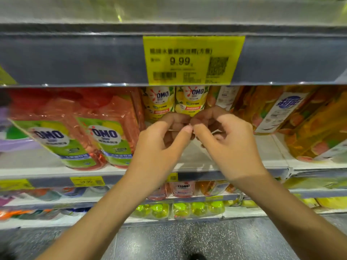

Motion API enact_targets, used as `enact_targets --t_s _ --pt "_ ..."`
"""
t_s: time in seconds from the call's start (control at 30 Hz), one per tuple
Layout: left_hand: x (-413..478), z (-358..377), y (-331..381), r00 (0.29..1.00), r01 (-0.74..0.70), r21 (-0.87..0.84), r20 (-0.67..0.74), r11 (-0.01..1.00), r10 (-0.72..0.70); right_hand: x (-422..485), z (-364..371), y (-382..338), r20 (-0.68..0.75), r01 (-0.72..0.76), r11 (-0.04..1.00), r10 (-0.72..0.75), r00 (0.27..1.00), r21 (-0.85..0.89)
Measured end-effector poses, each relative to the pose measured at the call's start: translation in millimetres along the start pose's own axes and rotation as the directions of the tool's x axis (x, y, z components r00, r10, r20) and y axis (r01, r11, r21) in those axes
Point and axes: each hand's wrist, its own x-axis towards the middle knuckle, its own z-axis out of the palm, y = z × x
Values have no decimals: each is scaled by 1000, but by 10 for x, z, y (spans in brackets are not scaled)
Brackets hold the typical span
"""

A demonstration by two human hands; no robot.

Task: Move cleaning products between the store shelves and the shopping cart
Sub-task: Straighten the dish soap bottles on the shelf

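**A:** Entry one, stock item. Where is it sitting?

**B:** Two yellow OMO packs point(190, 100), standing side by side directly below the price tag point(191, 60), set well back on the shelf point(234, 158). Their long axis is running upright, and the tag rail is hiding their tops.

**A:** Entry two, the hands?

**B:** The left hand point(159, 141) and right hand point(227, 137) are also hovering below the price tag, in front of the packs and meeting in the middle.

**A:** And the fingers?

**B:** The fingers point(183, 132) of both hands are curling inward, thumb tips touching each other. Something thin and pale may be lying between them. The view is too soft there, so I cannot tell whether they are gripping anything. They are not wrapping either pack.

**A:** Which way do the packs lie from the fingers?

**B:** Beyond them and slightly higher, deeper in under the price tag. The right hand's fingertips are overlapping the foot of the right-side pack, and the left knuckles are overlapping the foot of the other. I am judging neither hand clearly nearer.

**A:** What is the next move calling for?

**B:** Probably opening the fingers, reaching straight in, and closing across the upright axis.
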Motion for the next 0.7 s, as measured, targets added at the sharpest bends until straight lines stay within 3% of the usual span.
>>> enact_targets --t_s 0.37,0.6,0.7 --pt "-511 -890 1427 981 -192 -150 -30 970 189 -230 -219 -1764 26 230 959 -237 971 163" --pt "-381 -1370 1854 940 -335 -5 -76 942 334 -6 -110 -2338 42 295 935 -309 950 198" --pt "-270 -1505 1890 920 -360 10 -163 933 357 175 -16 -2350 -99 284 942 -270 958 179"
